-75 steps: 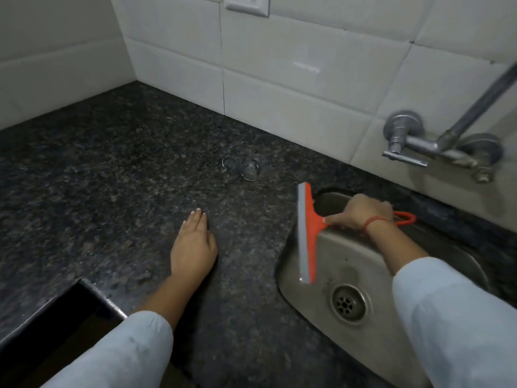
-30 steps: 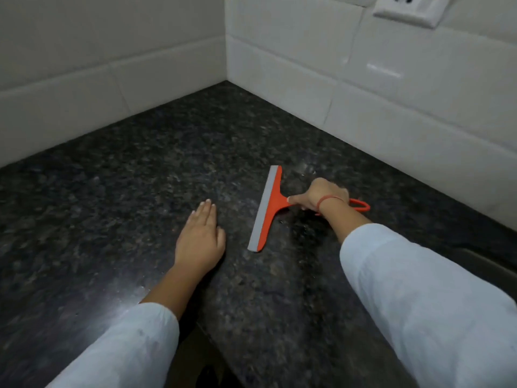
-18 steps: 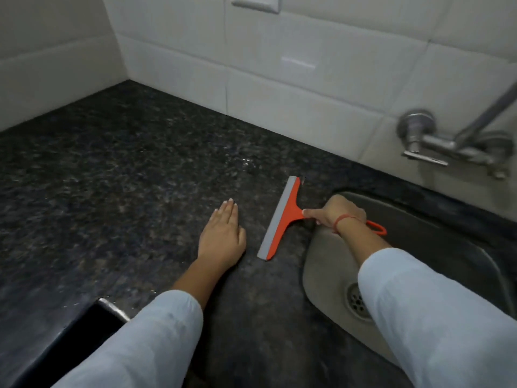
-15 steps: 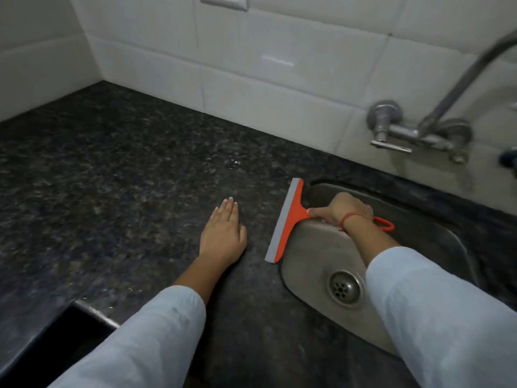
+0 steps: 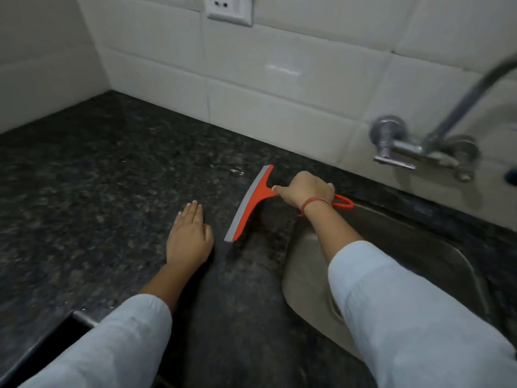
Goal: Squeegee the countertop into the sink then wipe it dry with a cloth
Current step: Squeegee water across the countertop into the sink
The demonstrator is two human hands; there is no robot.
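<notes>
My right hand (image 5: 303,193) is closed around the handle of the squeegee (image 5: 250,204). Its blade lies on the bench (image 5: 98,177), just left of this hand, with the long axis running from near me toward the wall. The sink (image 5: 397,247) is right under my wrist, so I think the pull goes rightward. My left hand (image 5: 188,238) rests flat and open, holding nothing.

bare countertop (image 5: 84,191) leftward, tap (image 5: 397,152) overhanging sink (image 5: 307,275)
</notes>
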